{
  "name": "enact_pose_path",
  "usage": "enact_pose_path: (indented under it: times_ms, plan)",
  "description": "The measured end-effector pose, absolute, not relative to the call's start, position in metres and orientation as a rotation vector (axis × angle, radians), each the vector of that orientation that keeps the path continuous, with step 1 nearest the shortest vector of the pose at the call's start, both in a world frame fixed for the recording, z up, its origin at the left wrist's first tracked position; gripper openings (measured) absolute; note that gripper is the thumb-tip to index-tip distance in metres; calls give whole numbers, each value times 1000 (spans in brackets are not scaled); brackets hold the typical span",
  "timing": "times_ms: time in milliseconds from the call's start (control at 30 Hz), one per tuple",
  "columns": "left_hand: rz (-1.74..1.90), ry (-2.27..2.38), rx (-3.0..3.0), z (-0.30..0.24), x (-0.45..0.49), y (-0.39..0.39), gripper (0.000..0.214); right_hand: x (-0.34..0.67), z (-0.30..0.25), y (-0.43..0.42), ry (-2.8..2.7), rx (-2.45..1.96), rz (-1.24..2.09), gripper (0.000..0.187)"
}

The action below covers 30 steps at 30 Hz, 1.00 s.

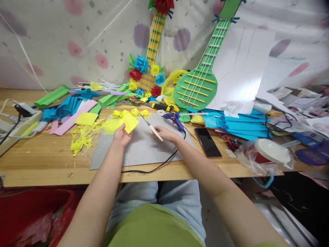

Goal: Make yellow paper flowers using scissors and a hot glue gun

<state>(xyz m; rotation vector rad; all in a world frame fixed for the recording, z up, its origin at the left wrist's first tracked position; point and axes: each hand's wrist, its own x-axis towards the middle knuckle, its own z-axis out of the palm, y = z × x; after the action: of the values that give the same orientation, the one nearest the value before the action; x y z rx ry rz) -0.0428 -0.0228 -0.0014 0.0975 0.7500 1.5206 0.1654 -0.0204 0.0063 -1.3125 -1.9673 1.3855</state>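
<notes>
Over the grey cutting mat point(146, 151), my left hand point(122, 136) pinches a square of yellow paper point(129, 122) between thumb and fingers. My right hand point(162, 133) is closed on scissors with a pale handle point(156, 133); their blades point up and left, toward the paper but apart from it. More yellow sheets point(111, 126) lie just behind my left hand. Several yellow paper flowers point(135, 112) sit in a row along the mat's far edge. A blue glue gun point(176, 120) rests beyond my right hand, its black cord crossing the mat.
Yellow paper scraps point(81, 139) and coloured crepe paper point(69, 104) crowd the left side. A black phone point(207, 142) and a plastic-wrapped tub point(267, 154) lie to the right. Behind lean a green paper lute point(196, 87) and a flowered yellow one point(154, 41). Blue paper point(236, 123) is stacked at right.
</notes>
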Motion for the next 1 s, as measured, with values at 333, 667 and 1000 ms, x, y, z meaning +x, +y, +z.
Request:
enact_pose_path:
  times_ms: [333,667,1000]
  plan:
    - [1612,657,53,-2,-47,-23,39,176,28,-20,-1988,-1010,1907,56]
    - [1611,635,0,-6,-50,-21,39,181,20,-23,-1833,-727,2326,78]
    - [1617,680,2,-5,-47,-22,36,173,20,-24,-1786,-654,2374,82]
